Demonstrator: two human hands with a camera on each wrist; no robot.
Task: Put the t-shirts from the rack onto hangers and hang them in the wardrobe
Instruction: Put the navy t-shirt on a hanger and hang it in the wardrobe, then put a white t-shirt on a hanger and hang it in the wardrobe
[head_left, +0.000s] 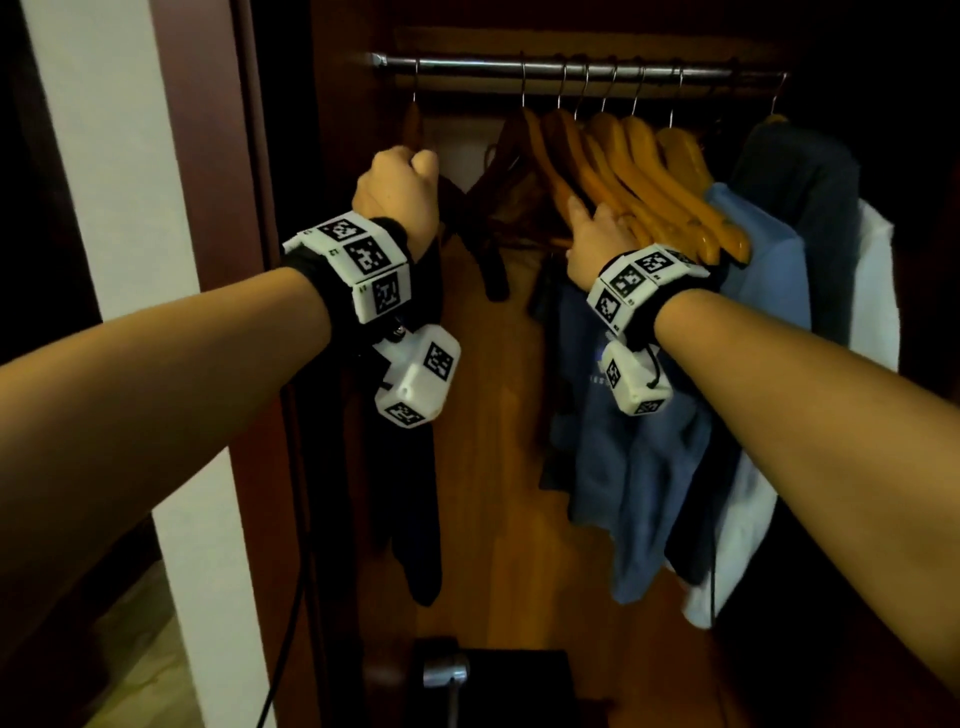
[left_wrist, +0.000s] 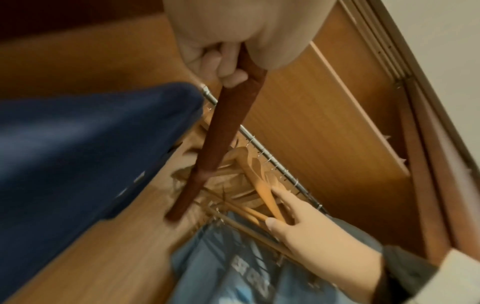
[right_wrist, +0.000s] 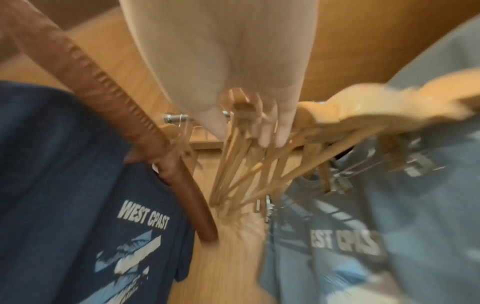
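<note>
My left hand (head_left: 410, 176) grips the shoulder of a dark brown hanger (left_wrist: 228, 123) that carries a navy t-shirt (head_left: 415, 519) with a white print (right_wrist: 78, 205). Its hook (head_left: 415, 78) sits at the left end of the wardrobe's metal rod (head_left: 519, 66). To the right, my right hand (head_left: 592, 218) presses with straight fingers (right_wrist: 270, 131) against a bunch of light wooden hangers (head_left: 665, 182). A light blue t-shirt (head_left: 623, 467) hangs under them, below my right wrist. A bare stretch of rod lies between the two hands.
Dark (head_left: 810, 197) and white (head_left: 878, 291) garments hang at the rod's right end. The wardrobe's reddish side panel (head_left: 218, 260) stands close to my left arm. A black box with a metal knob (head_left: 519, 680) sits on the wardrobe floor.
</note>
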